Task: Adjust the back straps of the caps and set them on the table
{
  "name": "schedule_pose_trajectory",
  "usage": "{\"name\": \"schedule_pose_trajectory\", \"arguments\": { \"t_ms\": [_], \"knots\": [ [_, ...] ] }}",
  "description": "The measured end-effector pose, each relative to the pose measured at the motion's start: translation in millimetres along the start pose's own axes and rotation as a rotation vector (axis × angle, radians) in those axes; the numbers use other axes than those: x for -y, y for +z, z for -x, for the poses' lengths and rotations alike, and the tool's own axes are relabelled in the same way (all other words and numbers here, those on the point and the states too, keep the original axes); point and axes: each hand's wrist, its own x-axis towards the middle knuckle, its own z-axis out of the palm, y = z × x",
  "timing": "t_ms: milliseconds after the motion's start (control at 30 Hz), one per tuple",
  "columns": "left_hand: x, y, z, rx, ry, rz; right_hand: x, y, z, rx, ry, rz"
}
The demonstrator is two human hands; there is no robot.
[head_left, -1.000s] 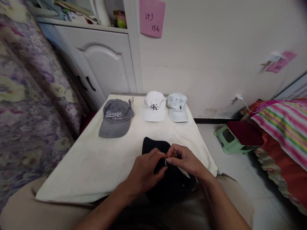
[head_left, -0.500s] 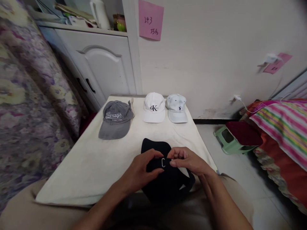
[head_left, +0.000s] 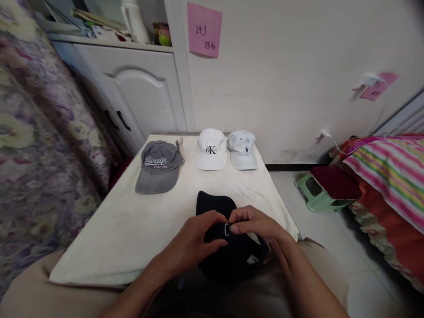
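Pinching close beside the small metal buckle (head_left: pixel 226 229), my right hand (head_left: pixel 253 224) holds what looks like the strap of the black cap (head_left: pixel 225 258) between thumb and forefinger. So we're at the fastening, I'd judge: strap and buckle being adjusted, and the next move calls for a steady buckle and a small, straight pull or feed of the strap. Over to my left hand (head_left: pixel 195 236): thumb and forefinger stand apart, bracketing the buckle from above and below; whether they press on anything, I can't tell. Both wrists come in from the near side, forearms angling inward, fingertips almost meeting over the cap. The cap itself sits right under the grip, its brim pointing away. Beyond the grip, well apart, rest the white cap (head_left: pixel 212 150) and the pale cap (head_left: pixel 243 150), with the grey cap (head_left: pixel 159 170) off to the left.
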Motion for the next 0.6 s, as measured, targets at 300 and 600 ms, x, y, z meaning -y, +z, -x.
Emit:
{"name": "schedule_pose_trajectory", "arguments": {
  "t_ms": [300, 600],
  "knots": [
    [-5, -3.6, -7, 0.052, -0.120, 0.070, 7, 10, 1, -0.044, -0.093, 0.074],
    [4, -15.1, -7, 0.060, -0.171, 0.257, 12, 0, 10, 0.061, -0.071, 0.049]
  ]
}}
